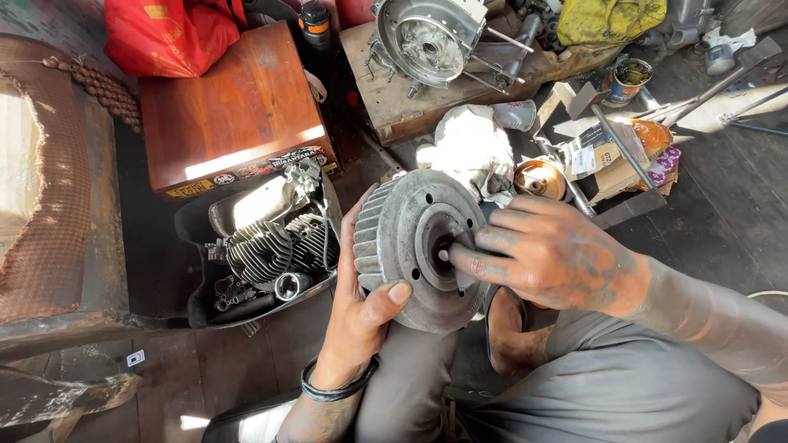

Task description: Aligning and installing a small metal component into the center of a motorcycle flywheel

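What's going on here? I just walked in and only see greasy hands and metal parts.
A person seated on the floor holds a round finned flywheel upright in the left hand, thumb on its face. The right hand has fingertips at the central hub. Both hands are grease-stained. Beside them a black tray holds a finned cylinder. An engine casing sits on a wooden block behind, with a white rag near it.

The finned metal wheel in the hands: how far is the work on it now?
Done: the finned metal wheel is off any engine. In hand: left hand grips its rim; right hand fingers press into its centre hole. Left: the engine case sits open on the wooden block.
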